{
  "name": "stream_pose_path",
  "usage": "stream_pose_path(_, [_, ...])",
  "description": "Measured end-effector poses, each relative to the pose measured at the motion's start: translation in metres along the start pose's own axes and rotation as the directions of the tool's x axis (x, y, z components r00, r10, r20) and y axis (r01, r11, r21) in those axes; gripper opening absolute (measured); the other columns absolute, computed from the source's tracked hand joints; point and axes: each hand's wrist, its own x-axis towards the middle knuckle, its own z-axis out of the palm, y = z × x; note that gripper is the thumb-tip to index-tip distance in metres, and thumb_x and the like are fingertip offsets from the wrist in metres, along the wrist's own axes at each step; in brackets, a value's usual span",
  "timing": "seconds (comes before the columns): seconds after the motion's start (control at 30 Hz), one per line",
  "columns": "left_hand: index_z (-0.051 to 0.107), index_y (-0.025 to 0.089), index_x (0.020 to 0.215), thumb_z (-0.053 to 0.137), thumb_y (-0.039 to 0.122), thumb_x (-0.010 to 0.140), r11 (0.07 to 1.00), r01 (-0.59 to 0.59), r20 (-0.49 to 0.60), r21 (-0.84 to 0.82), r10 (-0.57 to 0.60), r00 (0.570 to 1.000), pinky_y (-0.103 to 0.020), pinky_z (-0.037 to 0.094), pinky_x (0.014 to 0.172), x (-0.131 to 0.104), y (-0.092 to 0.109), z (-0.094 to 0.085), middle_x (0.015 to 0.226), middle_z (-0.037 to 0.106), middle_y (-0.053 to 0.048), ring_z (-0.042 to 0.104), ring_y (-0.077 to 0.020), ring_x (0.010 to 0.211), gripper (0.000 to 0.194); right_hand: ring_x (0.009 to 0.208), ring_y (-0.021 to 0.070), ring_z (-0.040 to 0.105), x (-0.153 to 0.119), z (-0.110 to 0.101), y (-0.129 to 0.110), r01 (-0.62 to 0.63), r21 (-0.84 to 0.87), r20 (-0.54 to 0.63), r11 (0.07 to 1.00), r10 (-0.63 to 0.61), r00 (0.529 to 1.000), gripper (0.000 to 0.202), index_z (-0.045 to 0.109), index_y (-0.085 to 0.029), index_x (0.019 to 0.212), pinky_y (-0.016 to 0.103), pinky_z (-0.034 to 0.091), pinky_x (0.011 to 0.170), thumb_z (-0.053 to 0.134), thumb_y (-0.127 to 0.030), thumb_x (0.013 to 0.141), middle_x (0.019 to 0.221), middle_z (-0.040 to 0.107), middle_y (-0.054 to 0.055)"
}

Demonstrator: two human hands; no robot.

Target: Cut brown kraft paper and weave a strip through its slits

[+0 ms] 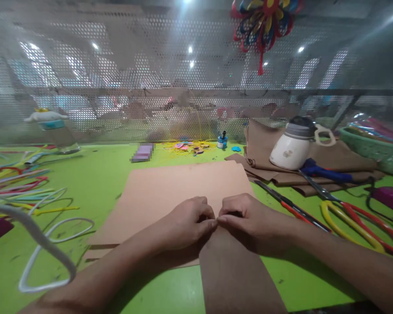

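Head view: shows a brown strip (237,279) running from the bottom edge to the centre of the frame. Pinches its far end with the left hand (186,224) and right hand (252,218), fingers (205,210) closed and tips nearly meeting. Includes red-and-yellow scissors (337,209) at lower right and tan sheets (180,187) mid-frame on the tabletop (88,174). Shows, farther back, a white jar (288,150) on folded brown material (339,157) at right, and a blue bottle (222,142) near centre.

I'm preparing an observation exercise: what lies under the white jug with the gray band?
Under the white jug lies folded brown material, in layers on the green table. The patch directly beneath the jug's base is covered and can't be seen.
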Motion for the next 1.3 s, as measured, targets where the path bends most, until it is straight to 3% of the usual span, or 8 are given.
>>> stream_pose_path(0.13, [0.066, 0.017, 0.078, 0.049, 0.035, 0.085, 0.997, 0.057, 0.010, -0.057, -0.057, 0.998, -0.024, 0.039, 0.064, 0.001, -0.003, 0.002, 0.084, 0.061, -0.003, 0.054, -0.0160, 0.077, 0.025, 0.081, 0.0126, 0.059, -0.001, -0.002, 0.002, 0.081, -0.014, 0.061, 0.997, -0.080, 0.995, 0.025, 0.071, -0.019, 0.099, 0.022, 0.042, 0.073, 0.051, -0.033, 0.093, 0.091, 0.069, 0.003])
stream_pose_path(0.5, [0.061, 0.015, 0.071, 0.051, 0.048, 0.083, 0.985, 0.117, 0.045, -0.131, -0.112, 0.993, -0.024, 0.035, 0.059, 0.003, 0.000, 0.000, 0.068, 0.056, -0.001, 0.047, -0.0140, 0.066, 0.037, 0.069, 0.0124, 0.054, 0.000, 0.000, 0.012, 0.074, -0.119, 0.035, 0.990, -0.070, 0.997, 0.032, 0.067, -0.014, 0.086, 0.022, 0.038, 0.062, 0.047, -0.037, 0.095, 0.079, 0.066, 0.004])
stream_pose_path(0.9, [0.055, 0.015, 0.066, 0.047, 0.041, 0.087, 0.984, 0.047, 0.074, -0.170, -0.035, 0.997, -0.022, 0.030, 0.056, 0.005, -0.009, -0.002, 0.064, 0.046, 0.002, 0.040, -0.0105, 0.062, 0.034, 0.066, 0.0122, 0.052, -0.007, -0.017, 0.018, -0.022, -0.062, -0.023, 0.998, 0.021, 1.000, 0.021, 0.064, -0.015, 0.076, 0.023, 0.037, 0.060, 0.056, -0.031, 0.087, 0.071, 0.063, 0.002])
stream_pose_path(1.03, [0.059, 0.015, 0.072, 0.046, 0.036, 0.088, 0.977, 0.035, 0.061, -0.212, -0.023, 0.998, -0.022, 0.033, 0.059, 0.005, -0.010, -0.003, 0.067, 0.051, 0.002, 0.045, -0.0105, 0.064, 0.029, 0.058, 0.0104, 0.048, -0.009, -0.019, 0.020, -0.140, 0.142, -0.031, 0.980, 0.146, 0.989, 0.022, 0.059, -0.015, 0.070, 0.023, 0.035, 0.055, 0.060, -0.032, 0.084, 0.062, 0.057, -0.001])
stream_pose_path(1.13, [0.062, 0.015, 0.077, 0.046, 0.035, 0.088, 0.971, 0.042, 0.064, -0.237, -0.028, 0.998, -0.022, 0.034, 0.059, 0.005, -0.011, -0.003, 0.069, 0.054, 0.001, 0.046, -0.0109, 0.064, 0.028, 0.051, 0.0091, 0.045, -0.009, -0.019, 0.022, -0.235, 0.356, 0.002, 0.905, 0.251, 0.968, 0.029, 0.056, -0.016, 0.069, 0.023, 0.034, 0.049, 0.065, -0.042, 0.079, 0.056, 0.053, -0.003])
stream_pose_path(1.3, [0.063, 0.014, 0.080, 0.049, 0.037, 0.087, 0.953, 0.074, 0.113, -0.292, -0.043, 0.993, -0.022, 0.033, 0.056, 0.003, -0.010, -0.010, 0.067, 0.054, 0.001, 0.045, -0.0108, 0.061, 0.028, 0.048, 0.0079, 0.044, -0.008, -0.019, 0.028, -0.230, 0.493, -0.046, 0.839, 0.289, 0.956, 0.039, 0.055, -0.015, 0.062, 0.023, 0.031, 0.047, 0.076, -0.047, 0.068, 0.052, 0.053, -0.003])
